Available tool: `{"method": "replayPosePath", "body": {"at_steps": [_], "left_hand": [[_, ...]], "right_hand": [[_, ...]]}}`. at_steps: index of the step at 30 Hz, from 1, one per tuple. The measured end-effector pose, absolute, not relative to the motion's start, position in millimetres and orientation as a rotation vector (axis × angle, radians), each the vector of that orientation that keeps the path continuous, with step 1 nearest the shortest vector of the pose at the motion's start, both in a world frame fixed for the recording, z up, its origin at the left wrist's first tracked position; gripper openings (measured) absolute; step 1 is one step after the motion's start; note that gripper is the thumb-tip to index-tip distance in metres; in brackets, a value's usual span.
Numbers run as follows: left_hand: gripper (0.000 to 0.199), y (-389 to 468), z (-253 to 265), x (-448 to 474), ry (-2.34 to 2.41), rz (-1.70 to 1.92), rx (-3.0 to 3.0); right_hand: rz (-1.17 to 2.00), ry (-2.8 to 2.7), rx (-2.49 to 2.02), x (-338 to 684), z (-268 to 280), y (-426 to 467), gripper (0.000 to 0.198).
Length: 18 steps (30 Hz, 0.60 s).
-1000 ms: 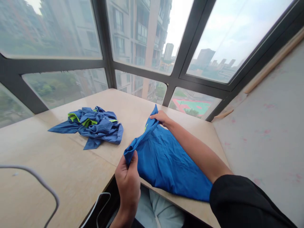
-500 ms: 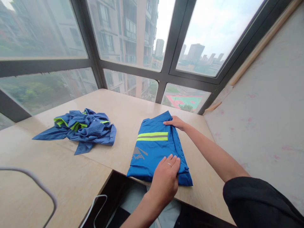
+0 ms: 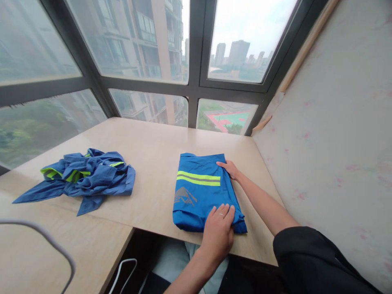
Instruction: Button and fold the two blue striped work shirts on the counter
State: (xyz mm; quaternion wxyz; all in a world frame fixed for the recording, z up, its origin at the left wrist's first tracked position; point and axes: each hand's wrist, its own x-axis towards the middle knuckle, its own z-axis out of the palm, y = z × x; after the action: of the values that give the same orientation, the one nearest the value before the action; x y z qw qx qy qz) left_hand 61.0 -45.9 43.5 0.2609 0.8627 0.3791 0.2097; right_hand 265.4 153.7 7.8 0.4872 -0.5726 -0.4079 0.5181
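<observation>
A bright blue jacket (image 3: 196,196), folded into a rough rectangle, lies on the table near its front edge. Across it runs a yellow-green and grey reflective stripe, with a grey printed logo below. My left hand (image 3: 219,230) rests on its near right part, fingers laid over the fabric and a ring on one of them. At the far right side, my right hand (image 3: 230,168) grips the jacket's edge, thumb on top; the other fingers are mostly hidden.
A crumpled darker blue garment (image 3: 98,175) with yellow-green strips lies to the left. Grey cable (image 3: 58,245) loops at the lower left, and a white cable (image 3: 122,265) hangs by the table's cutout. Windows (image 3: 153,45) stand behind; a patterned wall (image 3: 330,134) is on the right.
The view has swung a little to the right. The jacket has turned slightly, and its far edge now lies straighter. Both hands have stayed on it.
</observation>
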Motion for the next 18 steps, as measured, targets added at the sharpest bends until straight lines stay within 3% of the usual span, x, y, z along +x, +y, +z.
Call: {"method": "replayPosePath", "body": {"at_steps": [18], "left_hand": [[0.039, -49.4, -5.4, 65.9, 0.909, 0.590, 2.847]], "right_hand": [[0.996, -1.012, -1.418, 272.2, -11.4, 168.4, 0.032]]}}
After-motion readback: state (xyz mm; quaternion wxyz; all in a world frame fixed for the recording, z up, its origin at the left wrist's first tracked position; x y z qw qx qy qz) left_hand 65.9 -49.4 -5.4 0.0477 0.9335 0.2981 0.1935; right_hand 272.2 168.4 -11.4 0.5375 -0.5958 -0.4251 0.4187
